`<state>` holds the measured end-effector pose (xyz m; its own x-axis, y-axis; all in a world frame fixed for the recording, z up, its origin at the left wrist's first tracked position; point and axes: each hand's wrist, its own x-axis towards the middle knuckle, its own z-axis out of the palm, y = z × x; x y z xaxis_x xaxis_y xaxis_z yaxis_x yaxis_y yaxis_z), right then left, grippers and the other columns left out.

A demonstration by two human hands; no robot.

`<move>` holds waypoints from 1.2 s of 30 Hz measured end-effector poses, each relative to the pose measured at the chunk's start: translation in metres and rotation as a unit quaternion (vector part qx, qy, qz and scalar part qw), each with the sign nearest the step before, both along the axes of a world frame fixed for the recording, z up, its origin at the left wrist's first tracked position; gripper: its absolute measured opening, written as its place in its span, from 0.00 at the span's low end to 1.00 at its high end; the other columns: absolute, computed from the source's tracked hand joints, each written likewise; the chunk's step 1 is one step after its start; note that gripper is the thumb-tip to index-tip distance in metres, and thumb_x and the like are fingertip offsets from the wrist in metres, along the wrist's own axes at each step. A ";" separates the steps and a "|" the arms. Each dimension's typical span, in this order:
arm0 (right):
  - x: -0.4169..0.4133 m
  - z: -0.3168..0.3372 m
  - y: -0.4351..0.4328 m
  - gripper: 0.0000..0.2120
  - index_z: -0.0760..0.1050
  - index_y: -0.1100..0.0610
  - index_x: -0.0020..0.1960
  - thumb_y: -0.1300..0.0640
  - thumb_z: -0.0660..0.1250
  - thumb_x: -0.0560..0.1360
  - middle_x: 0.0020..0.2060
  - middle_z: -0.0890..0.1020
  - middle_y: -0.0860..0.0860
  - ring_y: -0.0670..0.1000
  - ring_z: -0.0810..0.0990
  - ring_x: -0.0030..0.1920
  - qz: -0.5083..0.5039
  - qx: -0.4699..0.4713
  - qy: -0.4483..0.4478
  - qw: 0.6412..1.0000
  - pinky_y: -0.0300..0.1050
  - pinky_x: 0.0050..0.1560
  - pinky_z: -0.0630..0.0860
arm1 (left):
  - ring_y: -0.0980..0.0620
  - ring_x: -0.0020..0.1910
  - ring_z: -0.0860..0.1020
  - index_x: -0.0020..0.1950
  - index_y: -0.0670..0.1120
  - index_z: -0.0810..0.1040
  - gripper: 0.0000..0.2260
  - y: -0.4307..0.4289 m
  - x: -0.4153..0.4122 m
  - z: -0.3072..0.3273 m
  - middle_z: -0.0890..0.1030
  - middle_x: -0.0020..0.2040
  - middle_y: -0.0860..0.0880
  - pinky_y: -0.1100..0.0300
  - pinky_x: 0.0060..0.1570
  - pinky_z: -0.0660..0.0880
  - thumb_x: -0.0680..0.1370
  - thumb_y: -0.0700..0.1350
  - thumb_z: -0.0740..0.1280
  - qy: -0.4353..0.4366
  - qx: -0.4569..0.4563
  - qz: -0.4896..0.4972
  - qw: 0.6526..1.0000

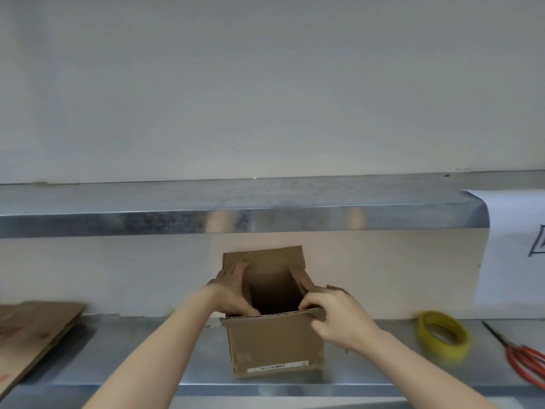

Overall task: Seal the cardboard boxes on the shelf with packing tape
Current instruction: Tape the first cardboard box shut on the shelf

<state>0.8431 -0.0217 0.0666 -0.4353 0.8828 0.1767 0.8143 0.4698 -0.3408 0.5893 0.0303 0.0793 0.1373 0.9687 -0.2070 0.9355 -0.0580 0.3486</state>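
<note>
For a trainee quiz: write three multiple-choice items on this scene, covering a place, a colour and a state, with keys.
1. The tape lies where from the box? A left B right C inside
2. The scissors have handles that are: A red B blue C black
3. The box top is: A taped B open C folded shut
Key: 1 B, it lies on the shelf to the box's right; 2 A, red loops show; 3 B, the left hand and right hand hold flaps, and the dark inside shows.
</note>
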 end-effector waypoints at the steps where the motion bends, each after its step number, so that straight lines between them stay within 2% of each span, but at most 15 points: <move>1: 0.000 -0.001 -0.003 0.17 0.78 0.43 0.60 0.53 0.65 0.72 0.64 0.76 0.42 0.47 0.75 0.61 0.005 -0.009 -0.008 1.000 0.44 0.68 0.68 | 0.43 0.75 0.56 0.78 0.54 0.43 0.55 0.000 0.000 -0.001 0.52 0.78 0.48 0.49 0.71 0.62 0.63 0.60 0.77 0.008 -0.003 0.000 1.000; 4: -0.001 0.001 -0.006 0.22 0.74 0.40 0.65 0.49 0.65 0.72 0.73 0.67 0.42 0.47 0.71 0.68 0.021 -0.040 -0.003 0.999 0.41 0.68 0.68 | 0.44 0.75 0.56 0.78 0.53 0.44 0.54 0.000 -0.001 -0.005 0.53 0.78 0.48 0.49 0.71 0.63 0.64 0.59 0.77 -0.006 0.006 0.003 1.000; 8: -0.002 0.006 0.003 0.25 0.69 0.36 0.68 0.46 0.66 0.72 0.68 0.73 0.41 0.45 0.72 0.67 0.017 -0.088 0.045 0.995 0.42 0.67 0.70 | 0.44 0.74 0.60 0.77 0.53 0.47 0.52 0.001 -0.004 -0.010 0.55 0.77 0.48 0.48 0.70 0.64 0.64 0.57 0.79 -0.063 0.022 0.014 0.998; 12: -0.005 0.006 0.009 0.29 0.65 0.38 0.70 0.44 0.63 0.70 0.66 0.76 0.45 0.47 0.74 0.65 -0.003 -0.095 0.044 0.995 0.45 0.65 0.72 | 0.45 0.73 0.61 0.77 0.53 0.49 0.50 -0.001 -0.010 -0.013 0.55 0.77 0.48 0.49 0.71 0.65 0.66 0.54 0.79 -0.135 0.015 0.004 0.991; 14: -0.006 0.008 0.013 0.29 0.64 0.41 0.69 0.43 0.62 0.69 0.65 0.77 0.47 0.50 0.75 0.64 -0.022 -0.099 0.045 0.994 0.46 0.63 0.73 | 0.47 0.72 0.64 0.77 0.53 0.52 0.43 -0.005 -0.012 -0.013 0.59 0.76 0.49 0.53 0.69 0.66 0.70 0.58 0.74 -0.184 0.026 0.012 0.982; 16: -0.007 0.011 0.018 0.27 0.62 0.43 0.67 0.43 0.63 0.70 0.62 0.77 0.49 0.53 0.76 0.61 -0.037 -0.102 0.044 0.993 0.46 0.59 0.73 | 0.49 0.70 0.67 0.75 0.55 0.57 0.34 -0.013 -0.013 -0.008 0.65 0.73 0.52 0.56 0.66 0.67 0.74 0.64 0.64 -0.267 0.031 0.057 0.961; 17: -0.007 0.013 0.020 0.26 0.61 0.44 0.65 0.43 0.64 0.70 0.61 0.77 0.50 0.54 0.76 0.58 -0.042 -0.101 0.045 0.993 0.46 0.55 0.73 | 0.50 0.70 0.67 0.75 0.56 0.58 0.33 -0.017 -0.015 -0.004 0.67 0.71 0.55 0.58 0.65 0.66 0.74 0.68 0.59 -0.310 0.024 0.082 0.947; 19: -0.008 0.017 0.023 0.26 0.60 0.43 0.64 0.44 0.67 0.71 0.58 0.76 0.49 0.53 0.76 0.55 -0.051 -0.094 0.062 0.992 0.45 0.51 0.72 | 0.53 0.68 0.69 0.75 0.57 0.60 0.44 -0.023 -0.023 -0.001 0.69 0.69 0.57 0.58 0.65 0.65 0.65 0.79 0.57 -0.379 0.021 0.108 0.919; 21: -0.009 0.018 0.026 0.28 0.60 0.44 0.64 0.47 0.71 0.70 0.55 0.74 0.47 0.51 0.75 0.53 -0.065 -0.079 0.097 0.990 0.43 0.50 0.71 | 0.55 0.64 0.73 0.72 0.59 0.62 0.49 -0.028 -0.030 -0.002 0.72 0.67 0.56 0.59 0.62 0.69 0.56 0.80 0.64 -0.412 0.042 0.105 0.904; 23: -0.012 0.017 0.030 0.32 0.61 0.44 0.65 0.50 0.75 0.68 0.54 0.73 0.47 0.49 0.74 0.52 -0.076 -0.070 0.140 0.985 0.41 0.48 0.69 | 0.56 0.61 0.75 0.72 0.60 0.60 0.45 -0.031 -0.030 -0.006 0.74 0.64 0.54 0.62 0.56 0.73 0.60 0.68 0.75 -0.366 0.073 0.094 0.923; 25: -0.015 0.014 0.034 0.38 0.59 0.43 0.69 0.52 0.77 0.67 0.59 0.70 0.49 0.49 0.73 0.53 -0.069 -0.076 0.163 0.981 0.38 0.47 0.70 | 0.54 0.61 0.74 0.76 0.58 0.53 0.45 -0.031 -0.026 -0.012 0.71 0.64 0.52 0.60 0.57 0.75 0.67 0.54 0.78 -0.303 0.112 0.090 0.942; 27: -0.017 0.013 0.035 0.45 0.51 0.40 0.74 0.52 0.76 0.68 0.67 0.64 0.49 0.50 0.73 0.55 -0.062 -0.092 0.168 0.980 0.37 0.47 0.73 | 0.51 0.64 0.72 0.78 0.56 0.46 0.48 -0.030 -0.022 -0.013 0.64 0.69 0.49 0.58 0.61 0.73 0.69 0.52 0.76 -0.257 0.122 0.088 0.955; 30: -0.020 0.013 0.038 0.49 0.43 0.38 0.76 0.50 0.75 0.70 0.75 0.53 0.45 0.53 0.61 0.71 -0.066 -0.082 0.105 0.989 0.48 0.65 0.70 | 0.43 0.72 0.59 0.78 0.57 0.39 0.48 -0.024 -0.020 -0.014 0.50 0.73 0.48 0.51 0.69 0.66 0.72 0.57 0.72 -0.142 0.097 0.088 0.981; 33: -0.020 0.013 0.040 0.49 0.38 0.40 0.77 0.46 0.72 0.72 0.77 0.51 0.44 0.54 0.51 0.76 -0.075 -0.075 0.044 0.993 0.54 0.73 0.58 | 0.43 0.73 0.52 0.78 0.54 0.49 0.41 -0.025 -0.020 -0.014 0.48 0.74 0.51 0.49 0.71 0.60 0.73 0.56 0.71 -0.112 0.133 0.083 0.981; 36: -0.018 0.008 0.042 0.43 0.44 0.44 0.78 0.45 0.68 0.75 0.76 0.59 0.47 0.53 0.53 0.76 -0.073 -0.092 0.045 0.992 0.53 0.73 0.60 | 0.45 0.72 0.56 0.65 0.50 0.67 0.21 -0.026 -0.023 -0.021 0.54 0.74 0.52 0.51 0.69 0.62 0.75 0.54 0.69 -0.126 0.168 0.059 0.976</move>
